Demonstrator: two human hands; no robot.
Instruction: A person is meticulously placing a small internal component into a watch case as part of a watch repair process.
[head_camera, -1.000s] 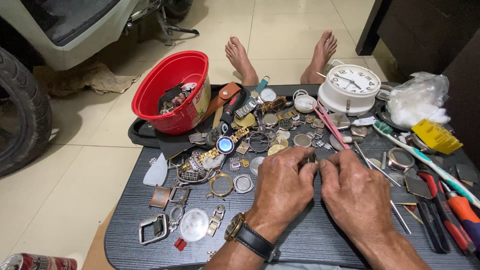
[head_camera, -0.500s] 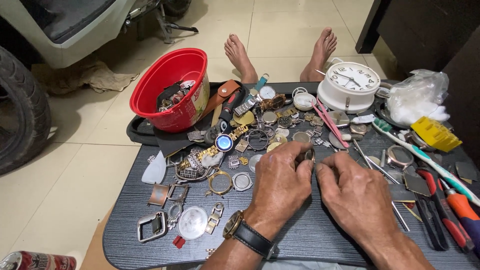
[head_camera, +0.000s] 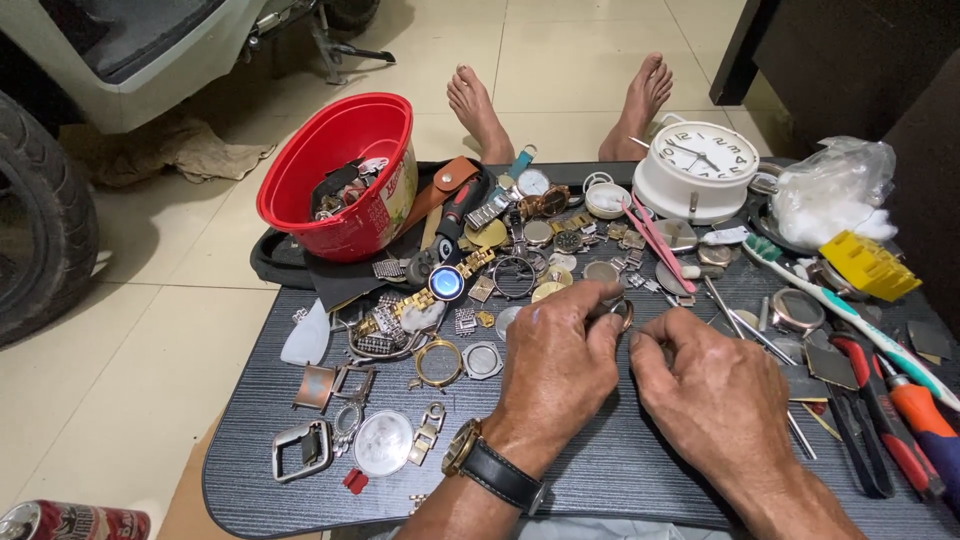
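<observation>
Hands meet over the middle of the dark tabletop (head_camera: 620, 470) in the head view, the only one: the left hand (head_camera: 560, 365), a wristwatch (head_camera: 478, 462) on its wrist, pinches a small round watch case (head_camera: 620, 313) between thumb and fingertips, its grip closed on the ring, while the right hand (head_camera: 715, 385) comes in just beside it with fingertips narrowed near the case's edge; whether that hand holds a tiny part or tool cannot be told. As a judgement, the step in hand is close work on that case, seating or prying something at its rim, and the next move calls for a steady left pinch and a fine, light touch from the right, since the piece is small and loose parts lie all about. As for containers, a red plastic bowl (head_camera: 300, 190) stands at the tabletop's far left corner, holding a jumble of dark straps and metal watch bits. A clear plastic bag (head_camera: 835, 195) at the far right holds something white and soft-looking. Beside it stands a white alarm clock (head_camera: 697, 172), and red-handled tools (head_camera: 890, 400) lie along the right edge.
</observation>
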